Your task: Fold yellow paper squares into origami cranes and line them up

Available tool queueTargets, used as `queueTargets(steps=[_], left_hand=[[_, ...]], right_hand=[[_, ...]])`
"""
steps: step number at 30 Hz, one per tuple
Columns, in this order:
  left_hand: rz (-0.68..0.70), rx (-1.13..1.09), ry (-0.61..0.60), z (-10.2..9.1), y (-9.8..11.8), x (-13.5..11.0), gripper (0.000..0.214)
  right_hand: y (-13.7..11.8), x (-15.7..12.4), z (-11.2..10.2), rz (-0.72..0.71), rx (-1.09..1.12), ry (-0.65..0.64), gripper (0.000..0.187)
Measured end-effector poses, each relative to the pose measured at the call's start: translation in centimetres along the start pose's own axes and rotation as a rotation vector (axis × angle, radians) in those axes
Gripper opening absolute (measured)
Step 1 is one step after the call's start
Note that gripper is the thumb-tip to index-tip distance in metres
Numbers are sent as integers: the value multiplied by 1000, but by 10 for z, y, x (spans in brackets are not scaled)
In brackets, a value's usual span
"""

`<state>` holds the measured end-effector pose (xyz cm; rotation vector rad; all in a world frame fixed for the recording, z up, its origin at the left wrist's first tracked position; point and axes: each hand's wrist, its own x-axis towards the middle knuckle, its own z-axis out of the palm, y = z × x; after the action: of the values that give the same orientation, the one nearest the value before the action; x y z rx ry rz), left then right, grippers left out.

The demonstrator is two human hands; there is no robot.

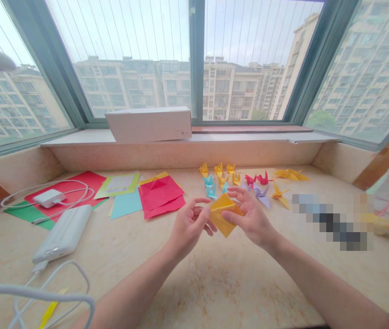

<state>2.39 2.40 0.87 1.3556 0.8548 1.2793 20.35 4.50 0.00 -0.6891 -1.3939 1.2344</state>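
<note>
Between my two hands, above the stone counter (pixel 194 283), is a partly folded piece of yellow origami paper (pixel 222 218), with a pointed lower corner and a layered fold across its top. My left hand (pixel 194 219) pinches its left corner between thumb and fingers. On the other side my right hand (pixel 247 214) grips it, thumb on the near face and fingers behind. Just beyond my hands stand several folded paper cranes: yellow (pixel 218 169), light blue (pixel 209 181), red (pixel 263 177) and purple (pixel 261 194). One yellow crane (pixel 279 194) sits to the right of my right hand.
Red paper sheets (pixel 162 196) and a light blue sheet (pixel 125 209) lie left of my hands. Further left are a white power bank (pixel 64 233), a charger (pixel 49 198) and looping cables. A white box (pixel 149 125) rests on the sill. At right is a blurred-out object.
</note>
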Motion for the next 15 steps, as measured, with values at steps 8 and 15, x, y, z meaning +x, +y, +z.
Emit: queueTargets(steps=[8,15], left_hand=[[-70,81,-14,2,-5,1,40],[17,227,10,3,-19,-4,36]], right_hand=[[-3,0,1,66,17,-20,64],[-4,5,2,108,121,56,52]])
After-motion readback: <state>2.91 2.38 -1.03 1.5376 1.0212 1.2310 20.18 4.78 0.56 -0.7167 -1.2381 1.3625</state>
